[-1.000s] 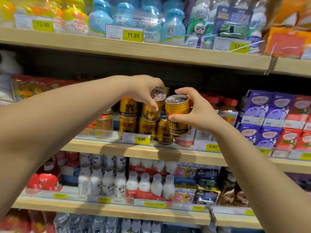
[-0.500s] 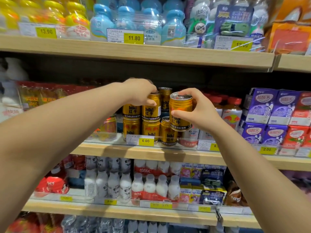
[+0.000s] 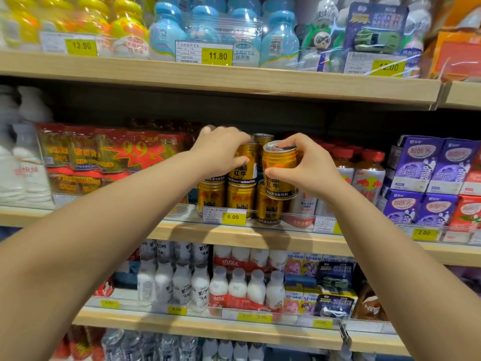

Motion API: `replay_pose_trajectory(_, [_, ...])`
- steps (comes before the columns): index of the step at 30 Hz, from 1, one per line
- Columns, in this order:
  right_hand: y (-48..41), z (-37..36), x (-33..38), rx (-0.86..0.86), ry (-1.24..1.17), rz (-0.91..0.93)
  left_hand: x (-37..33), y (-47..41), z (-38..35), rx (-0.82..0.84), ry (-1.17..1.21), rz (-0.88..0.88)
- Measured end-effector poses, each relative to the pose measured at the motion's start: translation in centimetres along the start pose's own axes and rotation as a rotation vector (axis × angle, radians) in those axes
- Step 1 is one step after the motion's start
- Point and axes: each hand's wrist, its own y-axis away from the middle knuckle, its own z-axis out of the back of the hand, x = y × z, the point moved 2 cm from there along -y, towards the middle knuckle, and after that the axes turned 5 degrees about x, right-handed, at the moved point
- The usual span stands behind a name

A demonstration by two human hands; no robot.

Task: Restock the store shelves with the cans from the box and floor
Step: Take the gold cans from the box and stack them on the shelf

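Gold Red Bull cans stand stacked two high on the middle shelf [image 3: 250,237]. My left hand [image 3: 221,149] grips one upper-row gold can [image 3: 243,169] from above; that can stands upright on the lower row [image 3: 240,201]. My right hand [image 3: 309,162] holds another gold can [image 3: 279,170] by its side and top rim, slightly tilted, just above and in front of the lower right can [image 3: 269,209]. Behind the two held cans, a further gold can [image 3: 263,139] shows its top.
Red-capped bottles [image 3: 364,173] stand right of the cans, purple and red cartons [image 3: 429,183] further right. Red snack packs [image 3: 104,155] fill the left. A clear rail with price tags [image 3: 233,217] fronts the shelf. The upper shelf board [image 3: 234,79] hangs close overhead.
My left hand has set its can upright on the lower row and stays on top of it. My right hand has brought its can slightly lower and closer to the stack.
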Motion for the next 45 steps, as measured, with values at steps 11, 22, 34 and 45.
replay_pose_trajectory(11, [-4.9,0.3,-0.1,0.164,0.473,0.06,1.6,3.6,-1.8,-0.142,0.013,0.152])
replay_pose_trajectory(22, [-3.8,-0.6,-0.9,0.108,0.802,0.079,-0.1,3.1,-3.0,-0.159,0.109,0.198])
replay_pose_trajectory(34, [-4.0,0.0,-0.9,0.245,0.635,0.017,-1.0,2.2,-2.6,-0.191,0.148,0.219])
replay_pose_trajectory(45, [-3.6,-0.4,-1.1,0.213,0.638,0.04,-1.0,1.0,-1.9,-0.114,0.132,0.134])
